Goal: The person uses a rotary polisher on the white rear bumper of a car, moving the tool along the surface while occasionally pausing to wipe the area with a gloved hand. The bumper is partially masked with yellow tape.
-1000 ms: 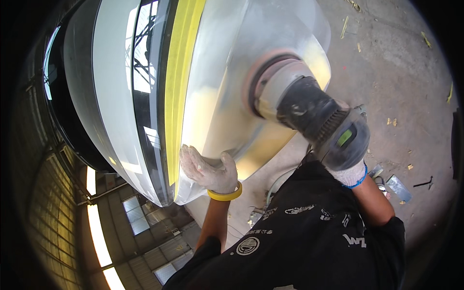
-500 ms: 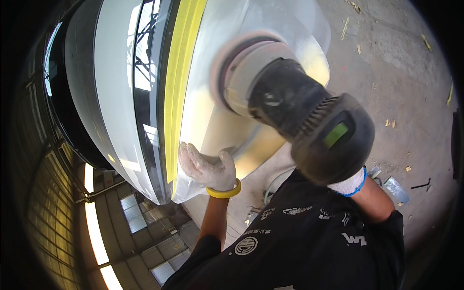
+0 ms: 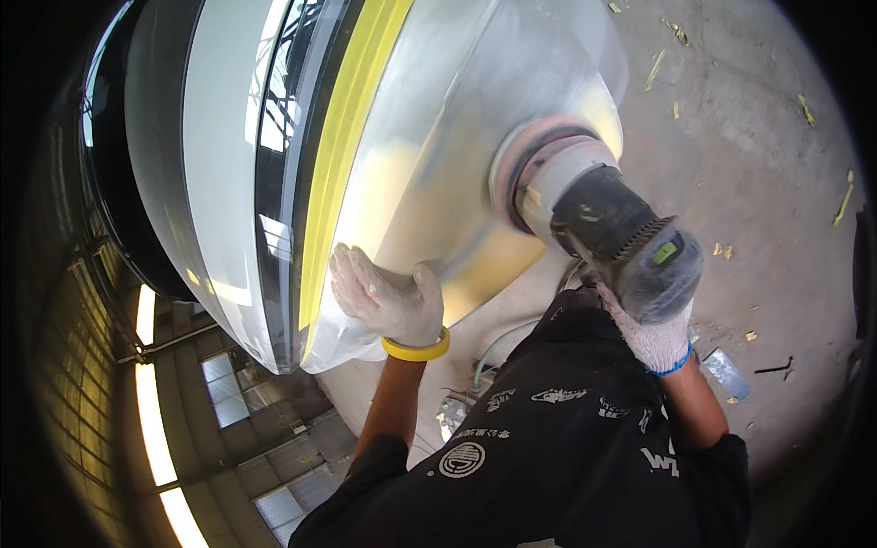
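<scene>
Sanding a curved silver panel with a power sander.

Round sander pad (image 3: 534, 178) pressed flat on the silver panel (image 3: 438, 164), ahead of the right hand (image 3: 653, 338), closed around the black sander body (image 3: 621, 242). Left hand (image 3: 388, 297) spread open, bracing the panel's lower edge beside the yellow masking stripe (image 3: 343, 155). Risk: tilting the pad, gouging the curve or drifting into the stripe.

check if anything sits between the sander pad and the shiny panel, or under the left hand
Nothing visible does. The sander pad lies flat against the panel, and the left hand rests directly on the panel's lower edge.
</scene>
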The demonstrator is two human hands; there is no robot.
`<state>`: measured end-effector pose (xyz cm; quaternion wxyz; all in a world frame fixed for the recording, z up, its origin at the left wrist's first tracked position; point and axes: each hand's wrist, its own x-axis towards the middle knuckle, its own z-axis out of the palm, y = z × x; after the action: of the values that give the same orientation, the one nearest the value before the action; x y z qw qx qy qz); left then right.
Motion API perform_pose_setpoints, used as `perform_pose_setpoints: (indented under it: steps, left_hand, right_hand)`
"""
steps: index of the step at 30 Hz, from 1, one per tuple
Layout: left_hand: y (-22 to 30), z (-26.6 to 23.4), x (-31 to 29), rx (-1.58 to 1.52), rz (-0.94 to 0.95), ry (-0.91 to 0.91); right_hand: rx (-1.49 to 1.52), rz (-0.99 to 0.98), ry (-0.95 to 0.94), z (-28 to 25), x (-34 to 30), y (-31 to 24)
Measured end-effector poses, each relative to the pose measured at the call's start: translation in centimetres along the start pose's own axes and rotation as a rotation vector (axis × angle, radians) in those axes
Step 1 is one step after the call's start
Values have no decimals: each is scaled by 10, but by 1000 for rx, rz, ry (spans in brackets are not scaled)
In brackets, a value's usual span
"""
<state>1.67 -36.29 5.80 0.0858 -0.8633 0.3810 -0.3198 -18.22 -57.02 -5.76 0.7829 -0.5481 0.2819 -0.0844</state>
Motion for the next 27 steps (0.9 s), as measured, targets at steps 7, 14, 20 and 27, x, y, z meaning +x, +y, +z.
perform_pose_setpoints:
  steps: [7,14,20,27]
  left_hand:
    - [44,20,40,-15,113,60]
    - [108,42,135,-217,137,91]
    - [22,35,103,-179,69,34]
    - [-51,3,55,-166,-10,-190]
  right_hand:
    - [-472,-136,307,-16,-7,-8]
    - [-102,-244,534,-28,30,-80]
    - [-149,-301,593,-6,33,-109]
    - [-268,3,709,-35,16,-93]
